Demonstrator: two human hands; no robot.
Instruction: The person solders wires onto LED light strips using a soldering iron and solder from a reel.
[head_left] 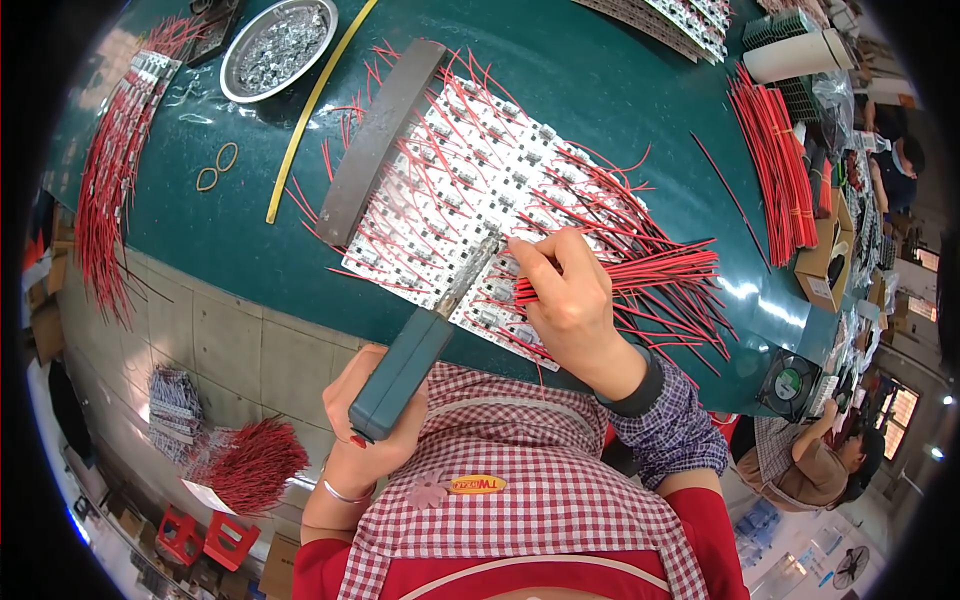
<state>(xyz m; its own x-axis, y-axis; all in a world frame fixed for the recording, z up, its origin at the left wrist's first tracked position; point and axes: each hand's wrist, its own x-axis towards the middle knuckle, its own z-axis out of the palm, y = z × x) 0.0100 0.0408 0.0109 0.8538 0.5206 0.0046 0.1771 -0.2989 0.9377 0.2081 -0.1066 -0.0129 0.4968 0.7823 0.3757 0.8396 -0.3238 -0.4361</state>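
Observation:
My left hand [345, 400] is wrapped round the green handle of a soldering iron [404, 372]. The iron's metal tip points up and away across a white sheet of small circuit boards [505, 180]. My right hand [572, 300] is closed, with a bundle of red wires [665, 270] running out from under it to the right. Its thumb and forefinger pinch close beside the iron's tip, and what lies between them is too small to make out. Red and black wires stick out along both sides of the sheet. A dark flat metal bar [382, 145] lies across the sheet's left part.
A metal bowl of silvery scraps [232, 72] stands at the far left. A yellow strip [315, 120] and two rubber bands [217, 167] lie nearby. Wired boards [115, 170] hang over the left edge. More red wires [775, 160] and a small fan [788, 384] are at right. A co-worker [815, 460] sits beyond.

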